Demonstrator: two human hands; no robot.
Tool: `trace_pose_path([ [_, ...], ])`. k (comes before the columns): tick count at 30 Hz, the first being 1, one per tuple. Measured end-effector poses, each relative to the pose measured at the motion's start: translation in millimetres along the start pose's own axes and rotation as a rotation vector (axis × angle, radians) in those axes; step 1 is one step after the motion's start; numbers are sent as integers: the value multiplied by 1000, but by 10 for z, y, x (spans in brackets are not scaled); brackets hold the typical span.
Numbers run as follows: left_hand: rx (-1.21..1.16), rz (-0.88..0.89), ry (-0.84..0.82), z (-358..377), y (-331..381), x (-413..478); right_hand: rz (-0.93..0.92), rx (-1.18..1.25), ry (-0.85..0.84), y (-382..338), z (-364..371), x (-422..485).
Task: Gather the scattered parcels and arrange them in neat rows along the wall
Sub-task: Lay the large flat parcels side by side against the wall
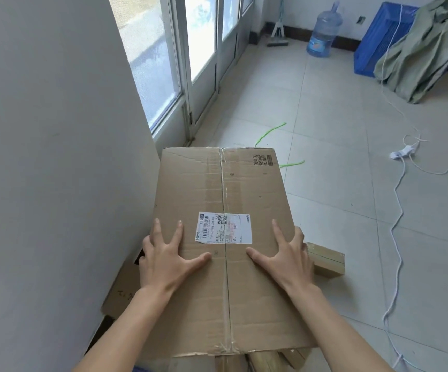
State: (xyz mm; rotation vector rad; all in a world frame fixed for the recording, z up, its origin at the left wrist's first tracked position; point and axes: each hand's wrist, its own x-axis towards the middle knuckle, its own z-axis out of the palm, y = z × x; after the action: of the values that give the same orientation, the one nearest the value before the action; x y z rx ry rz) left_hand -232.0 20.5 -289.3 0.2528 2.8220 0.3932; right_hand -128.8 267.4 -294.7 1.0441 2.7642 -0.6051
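A large brown cardboard parcel (225, 189) with a white shipping label lies flat next to the grey wall (56, 157), resting on other parcels. My left hand (167, 257) presses flat on its top, left of the label, fingers spread. My right hand (284, 257) lies flat on the top at the right of the label, fingers spread too. A small taped brown parcel (326, 260) sits on the floor just right of the big one. Another cardboard box (122, 288) shows underneath at the left, and more parcels (265, 361) peek out below the near edge.
Glass doors (201, 49) stand beyond the wall. A white cable with a power strip (402, 153) trails over the tiled floor at the right. Green strips (271, 132) lie ahead. A water jug (323, 33), a broom, a blue crate (378, 41) and green cloth are at the back.
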Motion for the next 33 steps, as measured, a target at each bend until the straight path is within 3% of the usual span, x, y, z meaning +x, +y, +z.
trace_pose_path([
  [6,1,-46,2,-134,-103,-798,-105,-41,7,127,-318,-639],
  [13,-76,-285,107,-546,-611,-2622,-391,-146,-36,-185,-651,-1890],
  [18,-64,-503,192,-773,-1392,-4050,-634,-200,-115,-684,-501,-3050],
  [22,-39,-572,203,-743,-1862,-5025,-683,-221,-194,-737,-130,-3979],
  [33,-353,-1027,229,955,-3080,-7829,-1058,-408,-293,-666,1505,-6349],
])
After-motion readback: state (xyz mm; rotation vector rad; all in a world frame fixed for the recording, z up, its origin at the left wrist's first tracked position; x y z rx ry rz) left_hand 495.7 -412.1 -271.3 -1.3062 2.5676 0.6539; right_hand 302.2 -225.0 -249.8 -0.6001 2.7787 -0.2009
